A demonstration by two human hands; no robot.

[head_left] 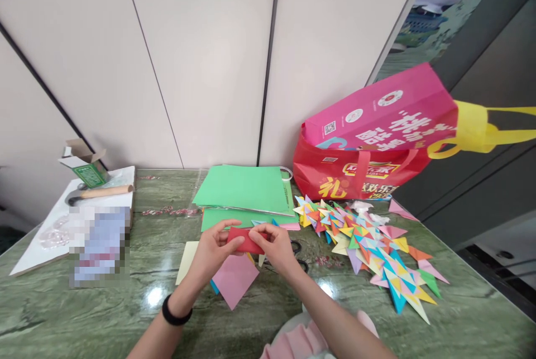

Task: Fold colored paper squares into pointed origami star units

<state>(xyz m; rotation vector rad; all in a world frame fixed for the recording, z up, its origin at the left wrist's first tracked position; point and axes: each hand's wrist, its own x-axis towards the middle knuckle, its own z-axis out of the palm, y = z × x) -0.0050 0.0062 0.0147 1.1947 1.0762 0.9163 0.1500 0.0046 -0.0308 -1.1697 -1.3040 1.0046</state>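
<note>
We hold a small red paper (240,232), folded or stacked, up between our two hands, just above the table (125,320). Our left hand (215,244) pinches its left end, thumb in front; our right hand (274,243) pinches the right end the same way, the thumbs near each other. Below our hands lies a pink square sheet (237,283), with a pale yellow sheet (188,258) beside our left wrist. Black scissors (302,265) lie partly hidden behind our right hand. Just beyond our fingers are green sheets (240,186). To the right of our hands spreads a heap of colourful folded paper pieces (368,250), with a red bag (307,166) behind it. Well to our left, a hammer (106,191) rests on a white board (37,255).
</note>
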